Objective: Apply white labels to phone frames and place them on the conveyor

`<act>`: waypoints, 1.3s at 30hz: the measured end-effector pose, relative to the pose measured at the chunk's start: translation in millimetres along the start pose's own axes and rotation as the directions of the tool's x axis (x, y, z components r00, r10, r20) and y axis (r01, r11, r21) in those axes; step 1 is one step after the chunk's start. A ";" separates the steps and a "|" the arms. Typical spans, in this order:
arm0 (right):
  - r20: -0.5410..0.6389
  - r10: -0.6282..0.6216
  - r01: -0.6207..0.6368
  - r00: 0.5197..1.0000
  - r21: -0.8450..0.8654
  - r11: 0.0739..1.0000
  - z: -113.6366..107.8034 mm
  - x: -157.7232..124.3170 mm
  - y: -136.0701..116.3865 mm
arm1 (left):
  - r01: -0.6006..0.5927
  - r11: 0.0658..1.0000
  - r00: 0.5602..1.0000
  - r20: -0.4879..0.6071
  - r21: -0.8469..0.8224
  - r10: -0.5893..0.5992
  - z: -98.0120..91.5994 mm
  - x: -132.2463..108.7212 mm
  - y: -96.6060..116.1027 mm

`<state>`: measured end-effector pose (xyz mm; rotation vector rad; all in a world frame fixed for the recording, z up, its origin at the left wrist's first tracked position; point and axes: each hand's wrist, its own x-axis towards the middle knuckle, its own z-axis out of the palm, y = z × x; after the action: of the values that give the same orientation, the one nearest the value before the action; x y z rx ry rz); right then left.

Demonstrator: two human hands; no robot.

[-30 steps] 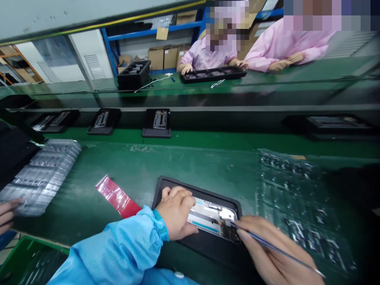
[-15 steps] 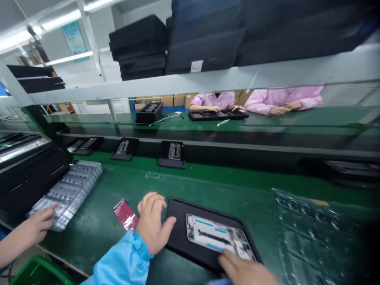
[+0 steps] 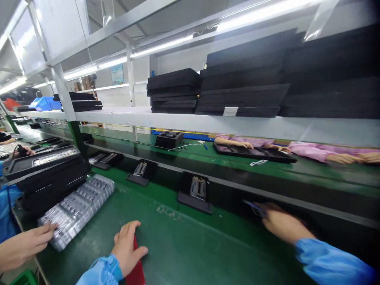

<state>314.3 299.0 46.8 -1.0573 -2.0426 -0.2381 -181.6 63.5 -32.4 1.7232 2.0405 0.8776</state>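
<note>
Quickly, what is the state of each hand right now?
Left hand: open, lying over a red strip.
Right hand: closed, seems to hold a thin tool, blurred.

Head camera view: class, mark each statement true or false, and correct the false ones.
1. Black pads lie stacked on the white shelf. True.
2. The left hand grasps a phone. False: it is at a red strip on the green mat.
3. A co-worker's hand touches clear plastic trays. True.
4. The right hand rests on the green mat. False: it reaches out over the dark lane beyond the mat.
</note>
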 end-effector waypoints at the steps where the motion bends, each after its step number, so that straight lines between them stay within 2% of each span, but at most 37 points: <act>1: 0.084 -0.020 0.019 0.996 0.011 1.000 20.7 0.0 -6.9 | 0.004 1.000 1.000 0.000 0.007 -0.004 -1.8 0.2 -2.9; 4: 0.315 -0.079 0.059 0.946 0.073 0.996 78.5 5.2 -27.6 | 0.047 0.997 0.998 -0.052 0.063 -0.044 -16.3 0.6 -14.3; 7: 0.438 -0.126 0.075 0.890 0.133 0.988 107.3 15.8 -40.8 | 0.109 0.991 0.993 -0.059 0.078 -0.104 -34.1 -0.2 -21.0; 10: 0.491 -0.177 0.107 0.853 0.168 0.980 102.7 28.7 -50.2 | 0.082 0.995 0.992 -0.096 -0.049 -0.086 -43.6 -3.9 -16.5; 13: 0.517 -0.247 0.167 0.820 0.197 0.966 80.4 38.4 -73.0 | 0.016 0.983 0.985 -0.168 -0.180 -0.047 -46.7 -8.9 -6.9; 15: 0.541 -0.290 0.206 0.789 0.212 0.955 64.1 32.4 -104.6 | -0.005 0.971 0.982 -0.187 -0.240 -0.042 -48.5 -13.9 -1.8; 17: 0.573 -0.321 0.232 0.754 0.224 0.946 51.4 9.5 -150.7 | -0.035 0.948 0.980 -0.199 -0.315 -0.031 -49.8 -21.4 2.5; 20: 0.621 -0.335 0.236 0.708 0.238 0.942 41.3 -52.0 -236.4 | -0.102 0.898 0.978 -0.210 -0.429 0.010 -47.9 -37.6 12.6; 22: 0.653 -0.300 0.220 0.696 0.204 0.954 37.2 -97.6 -290.3 | -0.142 0.865 0.979 -0.199 -0.482 0.050 -41.9 -50.3 24.6; 24: 0.680 -0.209 0.145 0.703 0.151 0.978 31.0 -133.9 -328.2 | -0.189 0.826 0.978 -0.173 -0.531 0.113 -32.0 -63.1 40.0; 25: 0.686 -0.149 0.071 0.712 0.141 0.987 26.3 -146.3 -338.4 | -0.225 0.795 0.973 -0.167 -0.563 0.157 -26.0 -69.2 48.0; 27: 0.685 -0.019 -0.152 0.728 0.188 0.970 12.6 -159.6 -341.6 | -0.313 0.712 0.949 -0.182 -0.628 0.256 -12.9 -80.0 62.5; 29: 0.679 0.160 -0.444 0.716 0.267 0.855 -6.2 -161.4 -329.6 | -0.397 0.632 0.912 -0.209 -0.666 0.353 0.0 -88.2 73.8; 31: 0.691 0.318 -0.678 0.649 0.337 0.653 -26.5 -158.7 -316.9 | -0.459 0.590 0.872 -0.211 -0.664 0.441 11.6 -93.3 82.4; 32: 0.704 0.362 -0.749 0.611 0.364 0.554 -35.4 -157.4 -313.9 | -0.483 0.580 0.853 -0.203 -0.656 0.481 16.8 -95.0 86.4; 33: 0.719 0.380 -0.789 0.583 0.388 0.476 -42.5 -156.5 -313.8 | -0.502 0.572 0.835 -0.193 -0.648 0.515 21.4 -96.2 90.3; 35: 0.737 0.365 -0.811 0.568 0.428 0.398 -50.8 -156.3 -320.5 | -0.517 0.559 0.812 -0.165 -0.648 0.560 28.9 -98.1 97.9; 37: 0.744 0.358 -0.816 0.564 0.434 0.382 -52.3 -158.5 -329.9 | -0.486 0.556 0.814 -0.117 -0.675 0.569 33.7 -99.4 104.1; 39: 0.752 0.363 -0.823 0.550 0.415 0.388 -50.7 -162.0 -335.0 | -0.383 0.561 0.828 -0.003 -0.734 0.561 36.4 -99.8 107.7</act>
<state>143.9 -34.9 23.7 -1.3300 -1.6742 1.3996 -55.7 -15.7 -4.6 1.7786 0.8364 1.3262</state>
